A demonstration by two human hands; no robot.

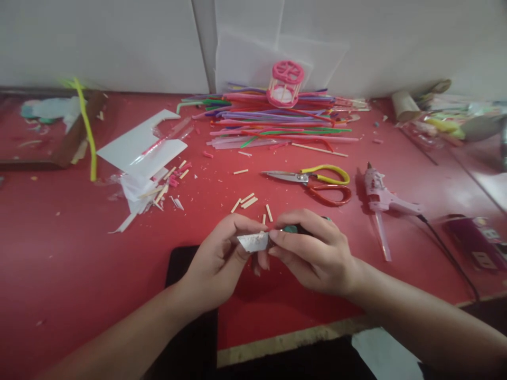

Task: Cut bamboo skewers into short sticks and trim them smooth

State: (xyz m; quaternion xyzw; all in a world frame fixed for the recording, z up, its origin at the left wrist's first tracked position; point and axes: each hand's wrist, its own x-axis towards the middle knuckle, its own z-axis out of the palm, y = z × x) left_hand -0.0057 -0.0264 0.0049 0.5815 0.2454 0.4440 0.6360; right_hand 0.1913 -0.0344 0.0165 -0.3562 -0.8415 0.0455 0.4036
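Note:
My left hand (pixel 216 258) pinches a small white piece of card (pixel 253 243) between thumb and fingers, low over the red table. Close against it on the right, my right hand (pixel 320 250) is closed round a small dark and green object (pixel 291 229). Its near end meets the card's right edge; most of it is hidden by my fingers, so its kind is unclear. Just beyond my hands lie several short wooden sticks (pixel 249 201). Scissors (pixel 307 179) with one yellow and one red handle rest further back.
A pink glue gun (pixel 382 195) lies on the right, its cable running to the front edge. Colourful pipe cleaners (pixel 277 124) are heaped at the back beneath a small pink cage-like model (pixel 285 84). White card scraps (pixel 138 145) lie left; a black flat object (pixel 180 269) is under my left wrist.

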